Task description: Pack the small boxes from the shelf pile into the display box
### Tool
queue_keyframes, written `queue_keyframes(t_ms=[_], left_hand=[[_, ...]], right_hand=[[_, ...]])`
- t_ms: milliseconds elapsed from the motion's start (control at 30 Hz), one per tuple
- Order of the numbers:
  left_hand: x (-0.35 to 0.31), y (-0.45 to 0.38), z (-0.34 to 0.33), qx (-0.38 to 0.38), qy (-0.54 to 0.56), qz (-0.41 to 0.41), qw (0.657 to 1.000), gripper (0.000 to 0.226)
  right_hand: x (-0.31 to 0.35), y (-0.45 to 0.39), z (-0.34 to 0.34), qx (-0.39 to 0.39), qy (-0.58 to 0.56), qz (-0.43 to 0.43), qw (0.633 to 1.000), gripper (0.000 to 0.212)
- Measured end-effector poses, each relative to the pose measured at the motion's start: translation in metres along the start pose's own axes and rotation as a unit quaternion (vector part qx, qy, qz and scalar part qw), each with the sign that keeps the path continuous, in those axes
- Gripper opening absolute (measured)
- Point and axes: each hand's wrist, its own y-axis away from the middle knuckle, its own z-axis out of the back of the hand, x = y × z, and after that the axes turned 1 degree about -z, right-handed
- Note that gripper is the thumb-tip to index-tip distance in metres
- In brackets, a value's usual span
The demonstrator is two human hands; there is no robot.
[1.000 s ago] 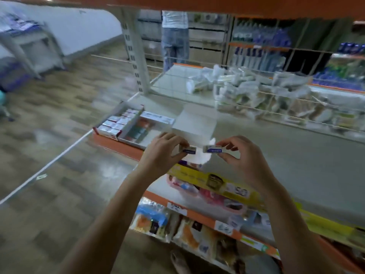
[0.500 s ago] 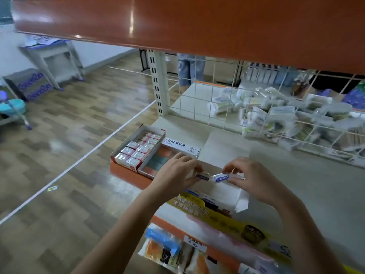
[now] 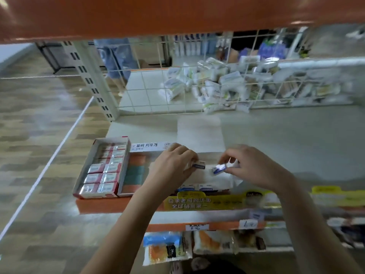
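Small boxes: two little white cardboard boxes with blue labels, one [image 3: 199, 165] pinched in the fingertips of my left hand [image 3: 173, 165], the other [image 3: 218, 168] pinched in my right hand [image 3: 254, 167], held just apart over the open white cardboard display box [image 3: 221, 179] at the front edge of the grey shelf [image 3: 296, 139].
Change: a second ago I held both boxes higher, in front of the shelf edge; now my hands have come down so the boxes hang just above the display box's open top.
Display box: a row of blue-labelled boxes [image 3: 195, 187] shows along its front wall; I cannot tell how full it is.
Meaning: I judge both boxes about to go in, neither yet released.
Neighbours: a red-and-white tray of wrapped packets [image 3: 102, 171] sits at the shelf's front left corner.
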Motion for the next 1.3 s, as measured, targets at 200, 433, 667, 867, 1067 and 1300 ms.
queue_keyframes(t_ms=[200, 433, 667, 867, 1067, 1300], left_hand=[[-0.006, -0.010, -0.011, 0.011, -0.009, -0.031, 0.999, 0.022], [-0.016, -0.019, -0.023, 0.058, 0.009, 0.003, 0.998, 0.024], [-0.019, -0.018, -0.027, 0.041, 0.027, 0.015, 0.999, 0.022], [-0.014, -0.017, -0.031, 0.039, 0.033, 0.027, 0.998, 0.021], [-0.007, -0.013, -0.031, 0.040, 0.042, 0.046, 0.997, 0.019], [-0.002, -0.012, -0.031, 0.080, 0.021, 0.055, 0.995, 0.022]], right_hand=[[0.002, 0.010, -0.007, 0.020, 0.055, -0.018, 0.998, 0.017], [-0.005, 0.010, -0.016, 0.023, 0.101, 0.023, 0.994, 0.017], [-0.004, 0.011, -0.021, 0.015, 0.087, 0.010, 0.996, 0.020], [-0.006, 0.013, -0.021, 0.036, 0.073, -0.006, 0.997, 0.021], [-0.003, 0.010, -0.026, 0.049, 0.074, -0.022, 0.996, 0.017], [0.003, 0.008, -0.031, 0.028, 0.089, -0.046, 0.995, 0.015]])
